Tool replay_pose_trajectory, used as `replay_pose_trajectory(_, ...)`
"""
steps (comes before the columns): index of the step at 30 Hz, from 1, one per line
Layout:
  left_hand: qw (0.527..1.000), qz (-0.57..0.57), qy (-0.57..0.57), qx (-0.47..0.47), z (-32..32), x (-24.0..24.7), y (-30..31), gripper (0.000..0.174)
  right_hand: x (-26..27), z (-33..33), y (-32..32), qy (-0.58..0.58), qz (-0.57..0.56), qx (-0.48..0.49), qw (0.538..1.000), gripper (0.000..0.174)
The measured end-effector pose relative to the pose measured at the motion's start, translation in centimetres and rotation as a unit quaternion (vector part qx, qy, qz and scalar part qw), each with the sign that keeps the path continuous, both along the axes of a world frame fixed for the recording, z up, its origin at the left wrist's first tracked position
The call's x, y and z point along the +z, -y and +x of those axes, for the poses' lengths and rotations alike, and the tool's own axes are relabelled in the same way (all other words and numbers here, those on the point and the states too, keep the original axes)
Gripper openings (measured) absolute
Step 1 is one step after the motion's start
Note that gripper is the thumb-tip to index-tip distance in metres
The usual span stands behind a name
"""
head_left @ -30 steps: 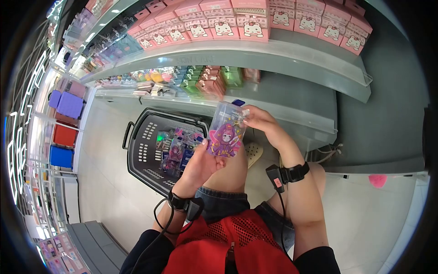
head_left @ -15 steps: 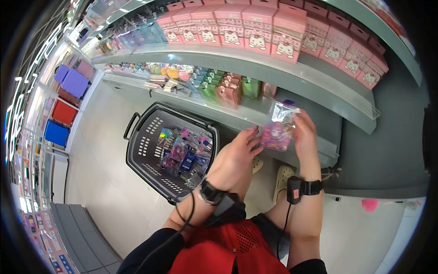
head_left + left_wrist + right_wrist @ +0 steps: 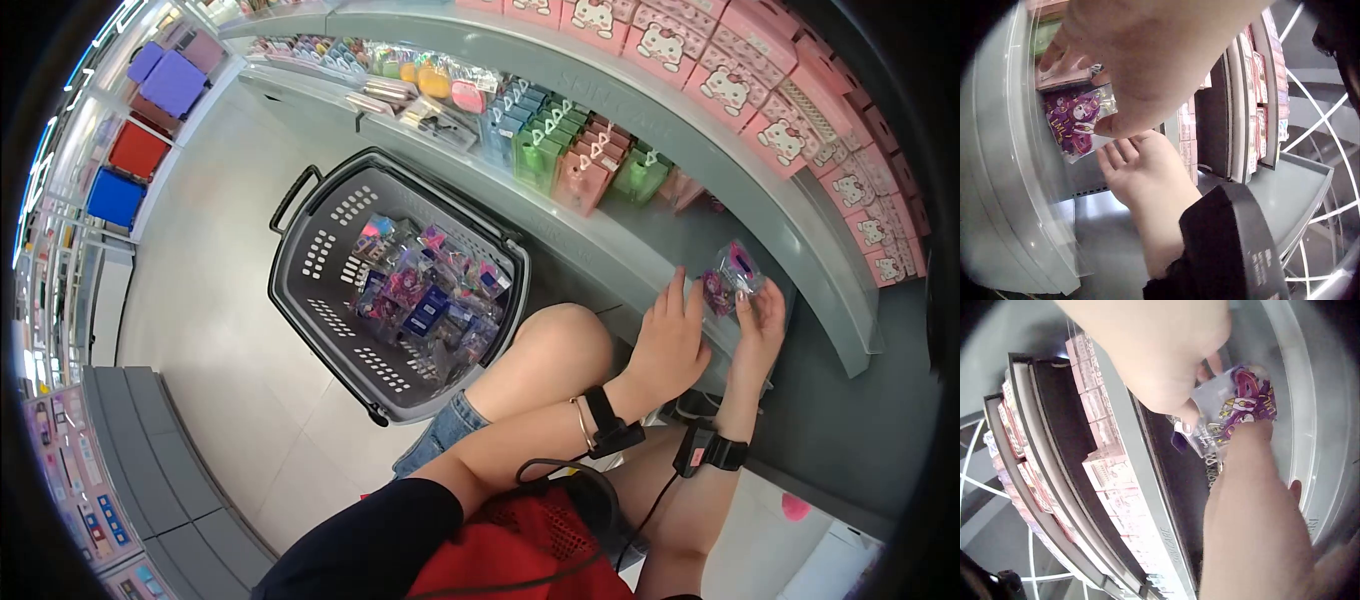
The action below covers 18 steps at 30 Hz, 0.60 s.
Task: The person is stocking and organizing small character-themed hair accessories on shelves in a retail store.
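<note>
A clear plastic pouch (image 3: 718, 292) printed with a purple cartoon girl is held at the lower shelf's front. My right hand (image 3: 762, 325) pinches its edge, and the thumb lies on the clear plastic in the right wrist view. Beside the pouch, my left hand (image 3: 662, 345) has its fingers extended, their tips near the printed side. In the left wrist view the printed face of the pouch (image 3: 1075, 122) shows beyond the left thumb, over the shelf. Similar purple packets fill part of the dark grey shopping basket (image 3: 330, 290) on the floor to the left.
Green cases (image 3: 540, 150), pinkish-red cases (image 3: 588, 170) and blue ones line the lower shelf (image 3: 570, 228). Pink boxes with a white cartoon face (image 3: 725, 85) stand on the shelf above. My bare knee (image 3: 565, 345) is between the basket and the shelf.
Both hands have moved right and toward the lower shelf with the pouch. The left hand, which held the pouch's lower corner at first, has let go. The head view has turned.
</note>
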State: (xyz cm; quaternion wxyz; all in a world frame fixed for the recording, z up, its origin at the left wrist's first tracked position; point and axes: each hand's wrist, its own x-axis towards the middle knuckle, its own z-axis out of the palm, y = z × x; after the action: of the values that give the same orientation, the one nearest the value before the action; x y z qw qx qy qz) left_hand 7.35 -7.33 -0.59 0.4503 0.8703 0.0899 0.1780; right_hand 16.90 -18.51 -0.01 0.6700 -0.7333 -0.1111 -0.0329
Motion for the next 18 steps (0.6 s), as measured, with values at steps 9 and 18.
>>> replay_pose_trajectory(9,0.995,-0.103,0.005,-0.013,0.2,1.9,-1.0,0.074,-4.2,1.3,1.2,0.009,-0.057,-0.091,0.994,0.041)
replay_pose_trajectory(18,0.996,-0.093,-0.005,-0.014,0.2,2.6,-2.4,0.07,-4.9,4.4,1.7,-0.001,-0.108,-0.024,0.994,0.043)
